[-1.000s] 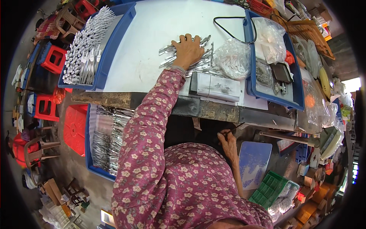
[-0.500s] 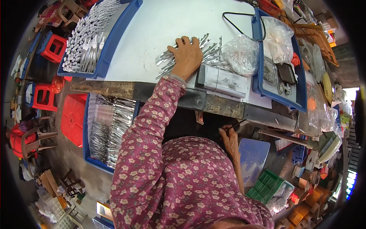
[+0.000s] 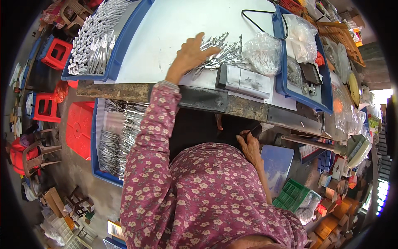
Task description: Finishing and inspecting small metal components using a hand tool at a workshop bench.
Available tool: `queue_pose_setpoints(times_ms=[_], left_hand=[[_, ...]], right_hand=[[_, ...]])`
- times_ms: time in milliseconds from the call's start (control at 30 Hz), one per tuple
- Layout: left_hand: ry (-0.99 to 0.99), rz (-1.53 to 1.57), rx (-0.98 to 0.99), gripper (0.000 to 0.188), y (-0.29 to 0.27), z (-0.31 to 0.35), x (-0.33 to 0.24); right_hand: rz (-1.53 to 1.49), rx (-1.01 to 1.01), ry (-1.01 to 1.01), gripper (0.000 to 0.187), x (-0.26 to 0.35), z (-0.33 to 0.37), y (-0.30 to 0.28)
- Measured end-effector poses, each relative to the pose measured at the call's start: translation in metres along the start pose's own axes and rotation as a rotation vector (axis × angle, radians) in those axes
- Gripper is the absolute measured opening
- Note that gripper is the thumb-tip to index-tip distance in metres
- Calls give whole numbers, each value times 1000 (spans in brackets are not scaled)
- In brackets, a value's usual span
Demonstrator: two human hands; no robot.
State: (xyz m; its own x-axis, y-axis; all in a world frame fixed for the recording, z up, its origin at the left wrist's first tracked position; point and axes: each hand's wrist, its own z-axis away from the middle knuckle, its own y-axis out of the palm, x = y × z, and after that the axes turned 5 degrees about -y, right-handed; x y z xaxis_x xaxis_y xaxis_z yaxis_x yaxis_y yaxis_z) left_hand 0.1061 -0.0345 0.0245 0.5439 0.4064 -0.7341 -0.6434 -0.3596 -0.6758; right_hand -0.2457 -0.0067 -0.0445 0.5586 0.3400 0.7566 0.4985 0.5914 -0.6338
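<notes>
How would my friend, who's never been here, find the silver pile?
Start at the white tabletop. Between the spread left hand and the clear bag lying on it is the silver pile. Its thin pieces lie jumbled on the tabletop itself, while the white-ended sticks farther left sit in a blue tray.

Left hand [image 3: 188, 56] is extending its thumb over silvery metal pieces [image 3: 227, 52]; right hand [image 3: 250, 147] is curling below the worktable [image 3: 247, 109].
</notes>
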Motion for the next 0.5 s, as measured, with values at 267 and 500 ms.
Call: queue_pose_setpoints(times_ms=[267,500], left_hand=[[-14,128,-98,39,-20,16,32],[22,196,-100,37,-14,25,36]], right_hand=[[113,42,-140,28,2,-4,3],[208,77,-244,32,4,-12,9]])
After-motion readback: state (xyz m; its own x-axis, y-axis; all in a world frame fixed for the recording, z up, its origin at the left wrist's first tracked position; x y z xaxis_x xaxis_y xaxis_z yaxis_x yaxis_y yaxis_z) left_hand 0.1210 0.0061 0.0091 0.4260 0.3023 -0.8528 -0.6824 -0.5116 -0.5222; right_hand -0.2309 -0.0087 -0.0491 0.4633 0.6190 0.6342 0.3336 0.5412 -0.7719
